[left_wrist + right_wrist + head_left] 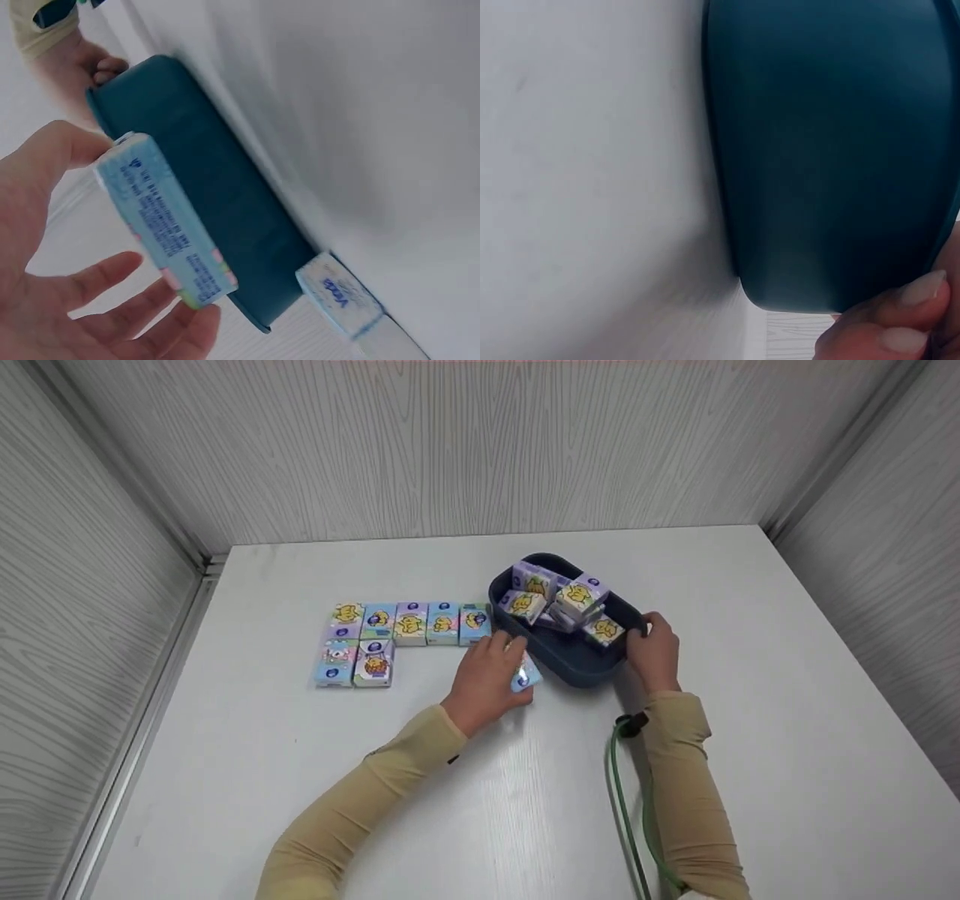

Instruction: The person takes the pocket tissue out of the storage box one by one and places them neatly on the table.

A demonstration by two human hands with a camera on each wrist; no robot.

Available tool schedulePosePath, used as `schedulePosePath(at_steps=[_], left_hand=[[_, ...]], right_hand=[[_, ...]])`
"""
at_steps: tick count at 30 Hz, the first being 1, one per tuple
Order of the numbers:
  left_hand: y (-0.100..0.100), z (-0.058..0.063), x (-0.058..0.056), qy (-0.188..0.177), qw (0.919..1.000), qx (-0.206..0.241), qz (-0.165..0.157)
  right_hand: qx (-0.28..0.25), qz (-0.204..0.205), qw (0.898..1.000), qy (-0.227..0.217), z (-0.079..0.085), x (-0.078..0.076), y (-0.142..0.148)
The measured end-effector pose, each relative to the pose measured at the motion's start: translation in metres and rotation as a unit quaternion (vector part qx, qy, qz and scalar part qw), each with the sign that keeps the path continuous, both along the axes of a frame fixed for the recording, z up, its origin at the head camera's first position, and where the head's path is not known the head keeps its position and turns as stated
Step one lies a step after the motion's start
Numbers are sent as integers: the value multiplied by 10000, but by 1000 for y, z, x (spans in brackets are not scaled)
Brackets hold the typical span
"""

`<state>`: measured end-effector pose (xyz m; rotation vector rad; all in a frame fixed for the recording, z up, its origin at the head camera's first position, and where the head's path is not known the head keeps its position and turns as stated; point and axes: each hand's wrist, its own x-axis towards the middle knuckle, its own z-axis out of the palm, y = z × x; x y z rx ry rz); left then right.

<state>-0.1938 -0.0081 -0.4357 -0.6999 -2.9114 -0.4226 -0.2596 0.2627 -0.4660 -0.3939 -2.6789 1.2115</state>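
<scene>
My left hand [486,682] pinches a light blue pocket tissue pack [166,221] between thumb and fingertips, just in front of a dark blue plastic bin [577,673]. Printed small text shows on the pack's narrow side in the left wrist view. At the bin's right end, my right hand [655,654] grips the rim, and its fingertips [922,289] curl over the edge in the right wrist view. Several purple and white tissue packs [579,595] with yellow cartoon figures lie heaped inside the bin, mostly toward its far left part.
Left of the bin, several tissue packs [411,624] lie side by side in a row, with two more packs [373,663] below its left end. A green cable [616,780] runs along my right forearm. Wood-grain panels [480,450] enclose the white table [247,780].
</scene>
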Motion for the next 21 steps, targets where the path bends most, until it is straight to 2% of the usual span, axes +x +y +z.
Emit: schedulePosePath(at_steps=[4,9,15,21], left_hand=[[-12,-9,9,-477,9972,-574,-77],[-26,-19,14,-718,9936,-857,-146],[-40,-13,17,-882,9899,-1097,-189],[-54,-10,17,-821,9882,-1288,-136]], right_hand=[[-5,25,9999,113,1,3,-1],[-43,20,9999,104,3,4,-2],[-102,4,9999,10,2,3,-1],[-63,33,9999,78,3,4,-1]])
